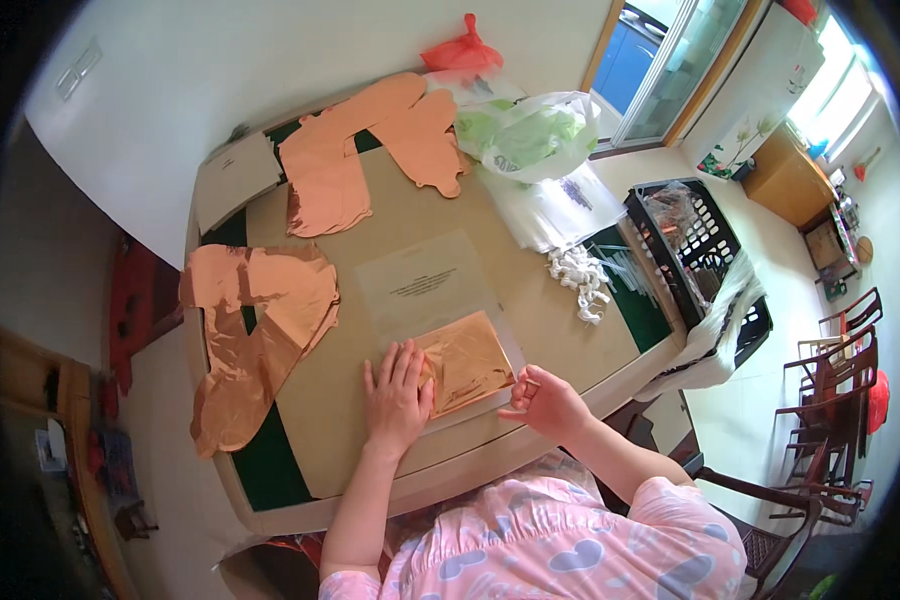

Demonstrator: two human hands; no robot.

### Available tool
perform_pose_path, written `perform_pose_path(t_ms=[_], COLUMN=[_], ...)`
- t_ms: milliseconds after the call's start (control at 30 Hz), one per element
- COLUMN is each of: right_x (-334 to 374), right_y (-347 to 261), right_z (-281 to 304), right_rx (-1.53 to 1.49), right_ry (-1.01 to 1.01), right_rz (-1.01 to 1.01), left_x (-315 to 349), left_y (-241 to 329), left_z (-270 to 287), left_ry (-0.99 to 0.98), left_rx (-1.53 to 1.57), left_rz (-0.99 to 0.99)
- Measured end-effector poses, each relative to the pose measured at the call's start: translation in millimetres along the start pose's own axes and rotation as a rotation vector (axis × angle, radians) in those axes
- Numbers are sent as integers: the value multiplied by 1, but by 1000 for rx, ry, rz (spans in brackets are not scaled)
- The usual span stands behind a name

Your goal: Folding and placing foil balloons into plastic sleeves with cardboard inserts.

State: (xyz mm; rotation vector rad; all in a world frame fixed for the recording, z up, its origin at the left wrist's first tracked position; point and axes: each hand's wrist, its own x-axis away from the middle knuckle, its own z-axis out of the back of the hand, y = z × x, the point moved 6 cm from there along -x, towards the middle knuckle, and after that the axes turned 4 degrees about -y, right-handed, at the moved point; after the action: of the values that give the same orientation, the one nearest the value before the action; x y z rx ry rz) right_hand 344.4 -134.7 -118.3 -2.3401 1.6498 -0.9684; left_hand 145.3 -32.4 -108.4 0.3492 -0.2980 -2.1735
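A folded rose-gold foil balloon [467, 362] lies flat near the table's front edge, together with a clear plastic bag [420, 285] that carries small dark print. It looks to be inside the bag, though I cannot tell for certain. My left hand [400, 393] rests flat on the balloon's left end, fingers stretched out. At the right edge of the bag, my right hand [550, 404] is closed with its fingers curled in; whatever they pinch is hidden. Flat foil balloons [260, 310] lie to the left, and more foil balloons [328, 170] are spread at the far side.
Clear plastic bags [560, 212] and a white-green bag [530, 135] lie at the far right, near white ribbon bundles [578, 280]. Beyond the right edge stands a black crate [705, 240]. A cardboard sheet [238, 178] sits at the far left corner, a red bag [462, 45] at the back.
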Motion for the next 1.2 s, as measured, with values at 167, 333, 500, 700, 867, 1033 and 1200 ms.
perform_pose_path(t_ms=[167, 333, 500, 700, 867, 1033, 1200], right_x=[1, 9, 21, 15, 2, -21, -13], right_y=[0, -3, -1, 4, -8, -5, -25], right_z=[-8, -27, -66, -70, -88, -78, -100], right_rx=[52, 571, 1374, 2314, 2533, 2428, 2163], right_ry=[76, -38, -146, 112, 149, -171, -48], right_rz=[97, 330, 650, 946, 941, 766, 956], left_x=[1, 2, 4, 4, 3, 5, 9], left_y=[-2, 0, -2, -3, -4, -30, -61], left_z=[-1, -2, -5, -6, -8, -2, -36], left_ry=[17, 11, 25, 34, 82, 283, 514], left_rx=[-19, -23, -37, -25, -9, 324, 2054], left_rz=[-10, 3, 14, 22, 12, 89, 649])
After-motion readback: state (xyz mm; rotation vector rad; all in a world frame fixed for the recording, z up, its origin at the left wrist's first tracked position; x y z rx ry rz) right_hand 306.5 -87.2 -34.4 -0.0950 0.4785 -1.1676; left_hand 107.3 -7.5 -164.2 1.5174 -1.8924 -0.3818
